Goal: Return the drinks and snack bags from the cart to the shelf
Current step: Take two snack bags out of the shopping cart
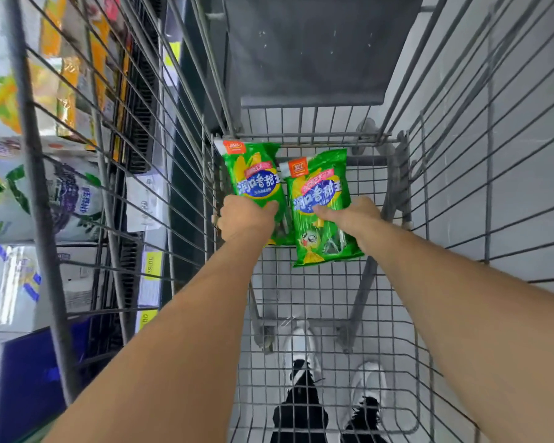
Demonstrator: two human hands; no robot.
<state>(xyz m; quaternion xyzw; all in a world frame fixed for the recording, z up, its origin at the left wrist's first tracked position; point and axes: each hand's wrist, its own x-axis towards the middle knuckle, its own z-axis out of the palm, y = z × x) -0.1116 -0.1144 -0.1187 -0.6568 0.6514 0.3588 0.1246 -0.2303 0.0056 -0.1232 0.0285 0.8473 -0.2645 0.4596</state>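
Observation:
Two green snack bags lie deep in the wire cart [317,302]. My left hand [245,217] is closed around the lower part of the left green bag [256,174], thumb on its front. My right hand [352,215] grips the right green bag [320,199] at its right edge, with fingers across its front. Both arms reach down into the cart from the near side. The lower end of the left bag is hidden behind my left hand.
The cart's wire walls rise on both sides, and a grey panel [311,49] stands at its far end. Shelves with packaged goods [45,193] and yellow price tags [151,266] run along the left. My shoes [304,388] show through the cart floor over grey tiles.

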